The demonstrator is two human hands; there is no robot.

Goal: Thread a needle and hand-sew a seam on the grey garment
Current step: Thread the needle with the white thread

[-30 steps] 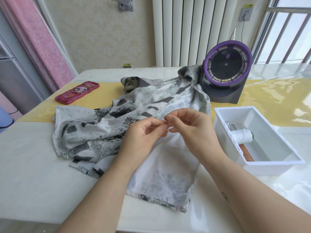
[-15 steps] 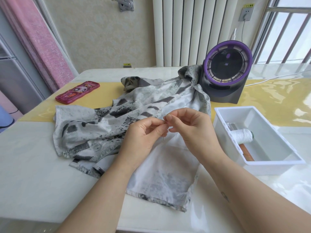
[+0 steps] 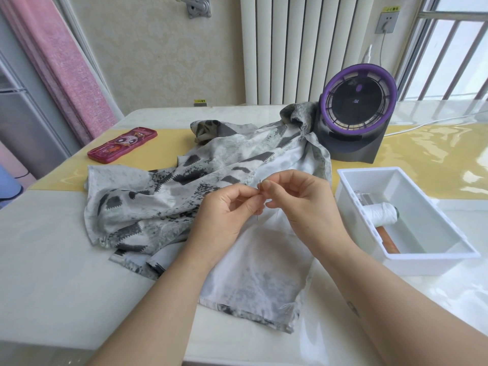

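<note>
Needle [image 3: 260, 186] stands upright, pinched between the left hand's [image 3: 227, 217] fingers [image 3: 249, 200], its eye just above them. The right hand's [image 3: 303, 204] fingers are pressed together beside the eye; whether they hold thread I cannot tell. Best to brace both hands together and feed straight. The grey garment [image 3: 250, 262] lies beneath the fingers on the bench [image 3: 52, 260].

1. The garment [image 3: 163, 202] lies spread across the middle of the table [image 3: 52, 260]
2. A phone [image 3: 122, 145] lies on the table behind the garment's left end
3. A desk fan [image 3: 356, 114] stands behind the garment's right end, touching it
4. A plastic box [image 3: 412, 262] sits right of the garment, a thread spool [image 3: 381, 213] inside
5. The left hand [image 3: 224, 217] and right hand [image 3: 303, 204] meet over the garment, the needle [image 3: 260, 186] upright between them
6. A radiator [image 3: 285, 48] stands behind the table
</note>
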